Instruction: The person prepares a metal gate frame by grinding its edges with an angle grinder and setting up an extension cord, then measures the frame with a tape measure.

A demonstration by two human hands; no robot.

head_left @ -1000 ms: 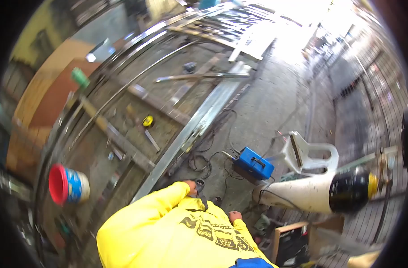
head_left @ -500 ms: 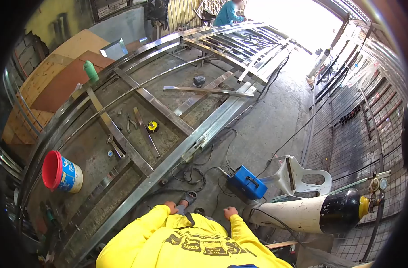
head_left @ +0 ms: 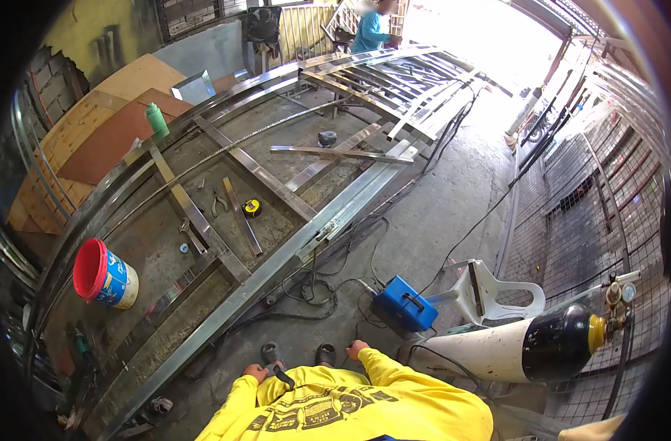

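Observation:
My left hand (head_left: 256, 373) is low beside my body, just left of my sandalled feet, near the long steel bar (head_left: 229, 312) at the frame's edge. Its fingers look loosely curled, and no object shows in it. To the right of my feet is my right hand (head_left: 357, 348), fingers curled in and nothing visible in them. The blue welding machine (head_left: 405, 303) stands on the floor ahead of that hand. Neither hand touches the metal frame (head_left: 247, 173), which carries a yellow tape measure (head_left: 252, 208), pliers (head_left: 219, 201) and a loose flat bar (head_left: 241, 216) within its outline.
A red-rimmed bucket (head_left: 104, 275) stands at the left, and a green bottle (head_left: 156, 120) beyond it. Black cables (head_left: 317, 294) trail over the floor. A gas cylinder (head_left: 489, 350) and white plastic chair (head_left: 489, 294) are at the right. A person (head_left: 372, 31) is at the far end.
My feet and both hands have shifted in view: the left hand is lower and further left, the right hand slightly left. The far person is more upright.

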